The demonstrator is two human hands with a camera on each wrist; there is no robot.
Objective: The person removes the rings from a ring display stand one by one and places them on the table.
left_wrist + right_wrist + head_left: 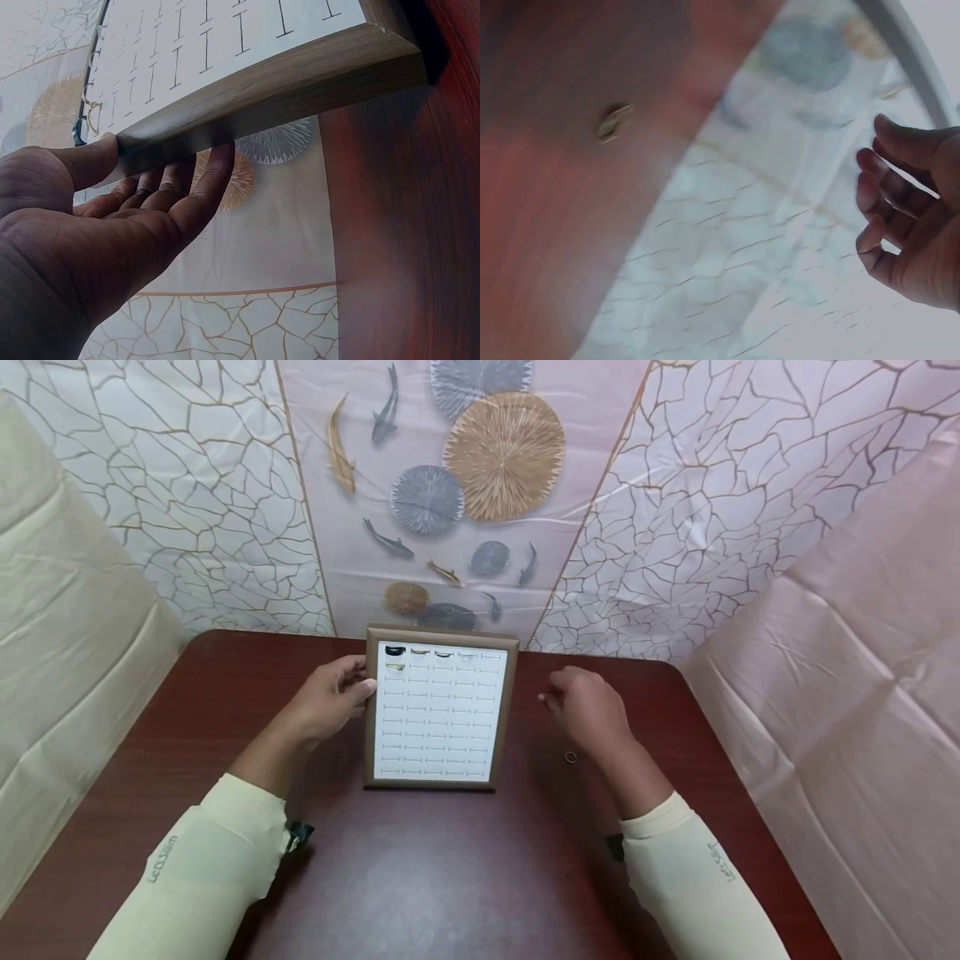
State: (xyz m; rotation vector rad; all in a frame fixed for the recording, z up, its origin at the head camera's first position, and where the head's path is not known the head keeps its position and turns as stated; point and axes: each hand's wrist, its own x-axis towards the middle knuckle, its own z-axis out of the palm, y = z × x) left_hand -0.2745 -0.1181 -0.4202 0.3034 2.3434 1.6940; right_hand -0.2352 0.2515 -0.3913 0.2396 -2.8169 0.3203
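Note:
A framed ring display board (438, 710) with a white slotted face stands propped up on the table. Several rings (443, 653) sit in its top row, the leftmost dark and wide, and one gold ring (395, 667) is in the row below. My left hand (324, 697) grips the board's left edge, thumb on the front of the wooden frame (277, 97) and fingers behind it. To the right of the board, my right hand (592, 706) hovers with loosely curled fingers; nothing shows between them in the right wrist view. Below it a small gold-coloured ring (571, 757) lies on the table.
The dark red-brown wooden table (420, 877) ends at the back against a patterned cloth (247, 510). Pale quilted cloth panels (847, 635) hang along both sides.

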